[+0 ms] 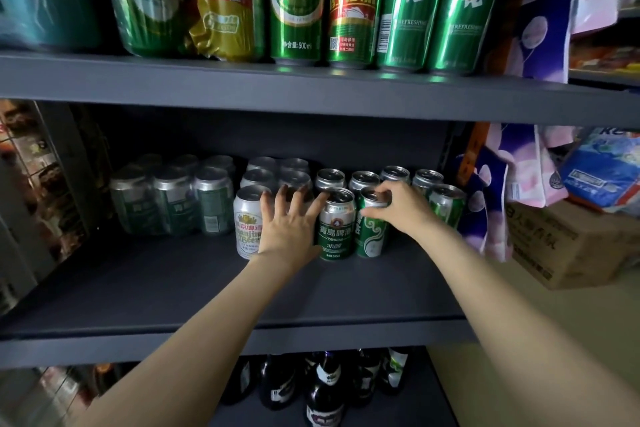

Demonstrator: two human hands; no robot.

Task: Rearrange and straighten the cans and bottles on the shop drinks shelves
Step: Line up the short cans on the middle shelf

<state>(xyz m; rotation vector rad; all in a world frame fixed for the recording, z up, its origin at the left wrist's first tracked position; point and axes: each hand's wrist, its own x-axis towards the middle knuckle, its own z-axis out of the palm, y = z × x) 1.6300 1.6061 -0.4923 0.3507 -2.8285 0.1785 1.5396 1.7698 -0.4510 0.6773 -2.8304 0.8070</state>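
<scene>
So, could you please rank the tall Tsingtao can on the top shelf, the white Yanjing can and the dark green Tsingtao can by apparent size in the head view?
1. Tall Tsingtao can, clearly largest, though it is also nearer the camera.
2 and 3. White Yanjing can and dark green Tsingtao can look about alike; not ranked.

Light is uneven: bright on the right, where the pale floor (491, 329) and hanging packets (540, 163) sit near overexposure; dim inside the middle shelf (173, 281), whose back recess falls to near black. Tall green cans (412, 0) on the upper shelf carry vertical glare streaks, and a green reflection lies on the shelf edge below them. Shrink-wrapped cans (173, 198) at left are murky and soft. Far-left edge and top-left corner are smeared with blur. Wide-angle distortion bows the shelf edges and tilts the upper cans outward. Dark bottles (325, 385) on the bottom shelf are underlit and slightly blurred. Both forearms are evenly lit, with no hard shadows.
</scene>
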